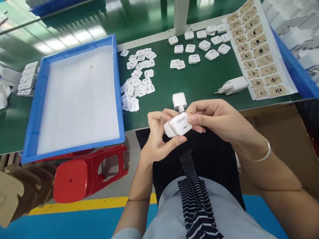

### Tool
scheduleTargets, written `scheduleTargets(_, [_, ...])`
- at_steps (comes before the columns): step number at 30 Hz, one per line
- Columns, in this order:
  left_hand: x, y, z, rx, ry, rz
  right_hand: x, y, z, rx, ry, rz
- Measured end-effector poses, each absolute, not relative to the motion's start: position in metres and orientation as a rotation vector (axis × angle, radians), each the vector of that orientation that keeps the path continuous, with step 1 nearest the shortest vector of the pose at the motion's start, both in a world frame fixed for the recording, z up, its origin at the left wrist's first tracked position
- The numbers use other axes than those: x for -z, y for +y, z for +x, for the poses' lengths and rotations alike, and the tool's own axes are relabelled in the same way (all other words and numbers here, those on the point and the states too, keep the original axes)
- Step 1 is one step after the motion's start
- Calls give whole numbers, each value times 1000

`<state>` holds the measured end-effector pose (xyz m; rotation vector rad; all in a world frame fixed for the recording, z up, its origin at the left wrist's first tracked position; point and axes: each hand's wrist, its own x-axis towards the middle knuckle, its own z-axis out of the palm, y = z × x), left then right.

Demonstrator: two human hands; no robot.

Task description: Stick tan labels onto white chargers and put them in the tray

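In front of my lap, my left hand is closed around a white plug charger; its far end, a squarish block on a narrower grey neck, sticks out beyond my fingers. Between the thumb and fingers of my right hand is a white end cover with grey lettering and a small slot. This cover lies against the charger's near end, slightly askew, and a gap shows along its left edge. On the green bench beyond, many similar white covers lie in a loose heap, with others spread farther right.
A blue tray with a white lining stands at left. Another white plug charger lies near a sheet of tan stickers. White parts fill a blue bin at right. Below the bench are a red stool and cardboard.
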<state>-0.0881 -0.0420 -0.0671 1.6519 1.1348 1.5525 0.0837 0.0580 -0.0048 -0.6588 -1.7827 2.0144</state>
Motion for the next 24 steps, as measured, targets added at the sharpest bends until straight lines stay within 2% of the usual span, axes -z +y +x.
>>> scheduleTargets(5, [60, -49, -88, -1526, 1109, 1801, -11, 53, 84, -2107, -1827, -752])
scheduleTargets(24, [58, -51, -88, -1534, 1051, 1843, -17, 43, 86, -2080, -1851, -851])
